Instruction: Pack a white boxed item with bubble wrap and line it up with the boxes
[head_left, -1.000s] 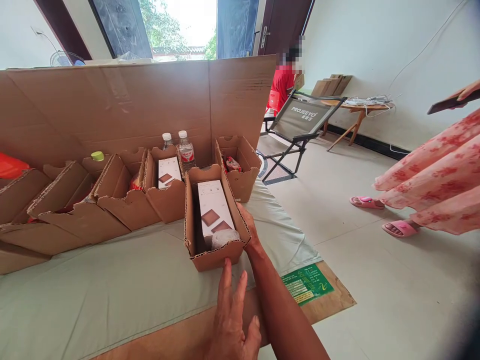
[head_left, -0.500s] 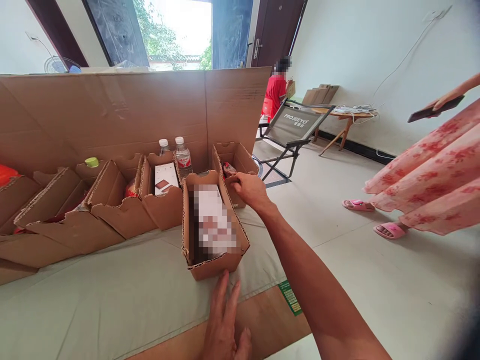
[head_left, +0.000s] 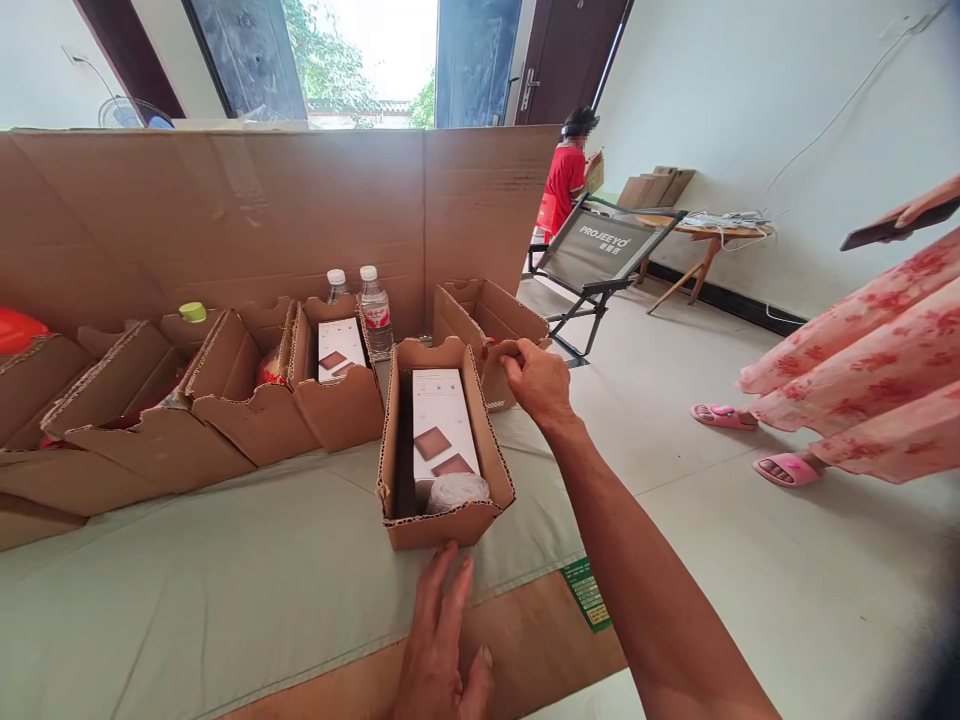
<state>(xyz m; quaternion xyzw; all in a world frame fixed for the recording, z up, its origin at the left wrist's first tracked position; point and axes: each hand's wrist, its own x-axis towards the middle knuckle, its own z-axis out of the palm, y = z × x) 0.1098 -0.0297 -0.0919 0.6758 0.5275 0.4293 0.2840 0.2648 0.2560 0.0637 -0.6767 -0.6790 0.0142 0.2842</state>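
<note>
An open cardboard box [head_left: 439, 523] stands in front of me on a grey-green mat [head_left: 225, 590]. Inside it lie a white carton [head_left: 442, 425] with brown squares and a white roll [head_left: 457, 490]. My left hand [head_left: 439, 650] rests flat and open on the mat, fingertips just below that box's front wall. My right hand [head_left: 534, 382] reaches past it and pinches the near rim of a second open box [head_left: 480, 320] behind, which holds something red.
More open cardboard boxes [head_left: 225, 400] line up to the left, with two water bottles [head_left: 374, 310] behind them and a tall cardboard sheet [head_left: 262, 210] as a backdrop. A folding chair [head_left: 600, 255], a low table [head_left: 705, 225], a seated person in red [head_left: 566, 175] and a person in a pink dress [head_left: 862, 350] are on the right.
My right hand left the side of the front box, reached back and took hold of the rear box's rim. My left hand slid slightly back toward me.
</note>
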